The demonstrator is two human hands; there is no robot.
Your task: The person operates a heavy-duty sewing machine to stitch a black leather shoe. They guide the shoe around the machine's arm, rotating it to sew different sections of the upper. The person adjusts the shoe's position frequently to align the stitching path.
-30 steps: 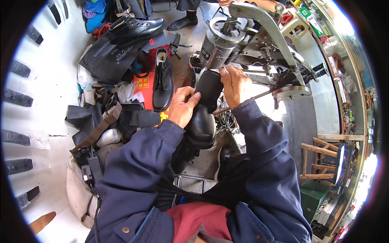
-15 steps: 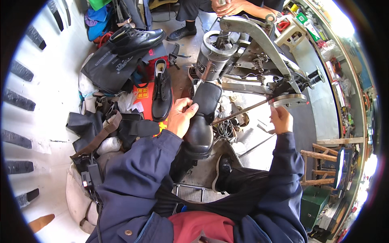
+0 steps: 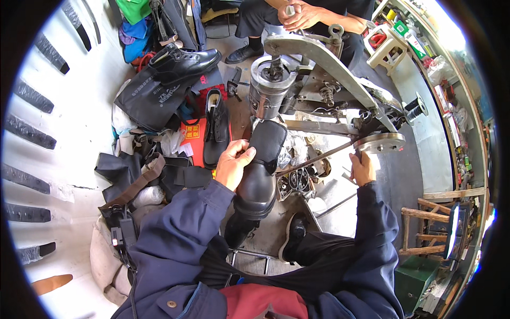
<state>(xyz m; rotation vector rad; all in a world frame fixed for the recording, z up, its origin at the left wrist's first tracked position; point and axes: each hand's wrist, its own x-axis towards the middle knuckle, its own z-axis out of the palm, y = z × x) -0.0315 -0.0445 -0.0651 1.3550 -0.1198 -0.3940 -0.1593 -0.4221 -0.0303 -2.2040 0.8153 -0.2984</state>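
Observation:
A black leather boot [image 3: 256, 187] lies toe toward me, its padded tongue [image 3: 269, 139] spread out below the head of a hand-cranked shoe sewing machine [image 3: 265, 98]. My left hand [image 3: 232, 164] pinches the left edge of the tongue, thumb on top. To the right, my right hand [image 3: 363, 170] is closed around a small dark handle just under the machine's metal handwheel [image 3: 379, 142]. The spot where the needle meets the leather is hidden beneath the machine's head.
Another black boot [image 3: 216, 130] stands on a red box at the left, beside a heap of leather scraps [image 3: 114, 170]. A black shoe [image 3: 183, 64] rests on a dark bag. A seated person's hands [image 3: 300, 15] show beyond the machine. Wooden stool [image 3: 427, 228] at right.
The whole view has shifted slightly, with the machine appearing lower and further left. My right hand has moved a little at the handwheel; the left keeps its pinch on the boot's tongue.

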